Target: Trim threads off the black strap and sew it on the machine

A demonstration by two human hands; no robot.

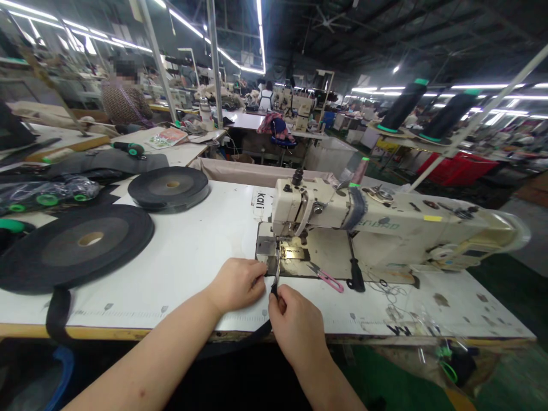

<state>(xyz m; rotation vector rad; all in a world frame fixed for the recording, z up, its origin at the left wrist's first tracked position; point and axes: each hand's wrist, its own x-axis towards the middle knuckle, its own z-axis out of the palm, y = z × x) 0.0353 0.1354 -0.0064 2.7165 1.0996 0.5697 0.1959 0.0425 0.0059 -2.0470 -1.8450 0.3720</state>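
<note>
In front of me stands a sewing machine (325, 208), with a lit needle plate (295, 252) beneath its head. My right hand (297, 319) is closed at the table's front edge, pinching a black fabric tape (259, 334). This tape hangs below the edge and runs left to a large black roll (38, 251). A thin metal piece (277, 271) rises between the hands toward the needle area; its kind is unclear. My left hand (240, 283) rests on the table left of the plate, fingers curled, and whatever they hold is hidden.
Pink-handled thread snips (329, 279) and a black-handled screwdriver (354, 274) lie right of the needle plate. A second black tape roll (169, 188) and bagged thread spools (47, 197) are at the left. Thread cones (402, 108) stand behind the machine. A person (124, 97) sits further back.
</note>
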